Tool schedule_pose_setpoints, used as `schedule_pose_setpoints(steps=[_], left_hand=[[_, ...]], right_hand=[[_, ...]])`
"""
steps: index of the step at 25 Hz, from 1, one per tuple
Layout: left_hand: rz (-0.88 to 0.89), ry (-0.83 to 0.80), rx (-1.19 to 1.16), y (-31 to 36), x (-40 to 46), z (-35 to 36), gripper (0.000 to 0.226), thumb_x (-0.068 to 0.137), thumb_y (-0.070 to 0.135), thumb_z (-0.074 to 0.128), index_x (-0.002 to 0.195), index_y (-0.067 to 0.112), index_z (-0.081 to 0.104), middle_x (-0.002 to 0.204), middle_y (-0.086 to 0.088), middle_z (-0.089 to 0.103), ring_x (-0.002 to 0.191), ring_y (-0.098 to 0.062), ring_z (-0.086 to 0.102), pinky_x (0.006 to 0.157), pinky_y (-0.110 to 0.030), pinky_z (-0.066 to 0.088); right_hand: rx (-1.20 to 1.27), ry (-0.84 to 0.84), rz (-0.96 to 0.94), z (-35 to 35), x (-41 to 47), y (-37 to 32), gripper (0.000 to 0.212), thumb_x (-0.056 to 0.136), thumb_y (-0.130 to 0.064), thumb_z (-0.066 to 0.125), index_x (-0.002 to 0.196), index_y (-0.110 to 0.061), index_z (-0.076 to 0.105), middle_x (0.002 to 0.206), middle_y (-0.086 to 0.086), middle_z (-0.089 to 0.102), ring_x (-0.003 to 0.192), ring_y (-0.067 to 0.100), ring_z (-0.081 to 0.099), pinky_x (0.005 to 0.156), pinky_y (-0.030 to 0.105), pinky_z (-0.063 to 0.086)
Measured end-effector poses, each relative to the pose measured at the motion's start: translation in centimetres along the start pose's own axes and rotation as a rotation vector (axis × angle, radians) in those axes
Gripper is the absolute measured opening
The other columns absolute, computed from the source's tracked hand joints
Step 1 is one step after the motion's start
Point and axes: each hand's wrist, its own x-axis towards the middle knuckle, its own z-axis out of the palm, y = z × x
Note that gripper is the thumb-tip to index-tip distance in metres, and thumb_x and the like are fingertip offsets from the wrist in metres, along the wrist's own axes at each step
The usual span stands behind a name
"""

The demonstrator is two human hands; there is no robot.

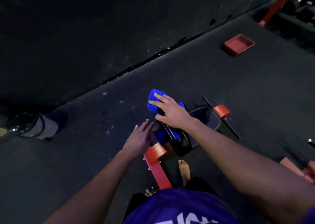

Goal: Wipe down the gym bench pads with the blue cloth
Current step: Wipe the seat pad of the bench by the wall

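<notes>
The blue cloth (pixel 154 102) is draped over a narrow black pad (pixel 180 142) of a red-framed gym bench (pixel 157 165) in the middle of the view. My right hand (pixel 168 111) lies flat on top of the cloth with fingers spread, pressing it onto the pad. A second black pad (pixel 207 116) lies just right of that hand. My left hand (pixel 140 138) hovers at the pad's left side with straight fingers, holding nothing. More of the blue cloth hangs down the pad's side between my two hands.
Dark rubber floor surrounds the bench. A red tray (pixel 239 44) lies on the floor at upper right, near a red frame leg (pixel 272 9). A shiny black object (pixel 32 125) stands at the left edge. My bare feet (pixel 185 170) are under the bench.
</notes>
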Motion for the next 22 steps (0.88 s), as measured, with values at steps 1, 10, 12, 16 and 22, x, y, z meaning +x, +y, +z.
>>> schedule_pose_setpoints(steps=[1,10,12,16,22], left_hand=[[0.024,0.092,-0.024,-0.3,-0.6,-0.5,0.059,0.104,0.017,0.047,0.159,0.01,0.029,0.168,-0.014,0.02,0.153,-0.028,0.027,0.125,-0.043,0.011],[0.664,0.256,0.238,5.1,1.5,-6.4,0.051,0.109,0.032,0.037,0.155,0.01,0.04,0.163,-0.006,0.036,0.152,-0.018,0.029,0.128,-0.045,0.014],[0.882,0.063,0.387,6.7,3.3,-7.4,0.056,0.109,0.036,0.034,0.158,0.01,0.032,0.166,-0.005,0.028,0.155,-0.018,0.021,0.128,-0.043,0.011],[1.269,-0.254,0.7,7.4,8.1,-8.7,0.06,0.11,0.04,0.025,0.162,0.01,0.019,0.17,-0.008,0.016,0.157,-0.02,0.011,0.127,-0.043,0.013],[1.679,-0.412,0.782,8.6,12.3,-7.0,0.059,0.11,0.035,0.025,0.16,0.004,0.023,0.168,-0.014,0.02,0.157,-0.028,0.016,0.128,-0.046,0.016]], right_hand=[[0.031,0.039,-0.035,0.2,-2.3,0.4,0.062,0.087,-0.031,0.058,0.146,-0.039,0.041,0.163,-0.013,0.017,0.151,0.019,0.013,0.118,0.043,0.028],[0.988,0.799,0.781,6.9,-19.4,3.6,0.035,0.09,-0.006,0.058,0.115,-0.028,0.067,0.117,-0.005,0.069,0.107,0.012,0.065,0.101,0.033,0.048],[1.417,0.952,0.979,8.6,-19.1,1.1,0.02,0.093,-0.019,0.056,0.107,-0.029,0.065,0.103,0.003,0.07,0.086,0.017,0.067,0.083,0.04,0.055],[1.637,1.049,0.967,10.0,-13.1,-4.6,0.044,0.09,-0.045,0.053,0.132,-0.032,0.053,0.131,-0.004,0.06,0.118,0.017,0.058,0.096,0.037,0.053],[1.595,1.085,1.28,13.1,-9.2,-0.1,0.059,0.083,-0.06,0.04,0.131,-0.028,0.05,0.134,0.004,0.054,0.121,0.024,0.054,0.108,0.044,0.04]])
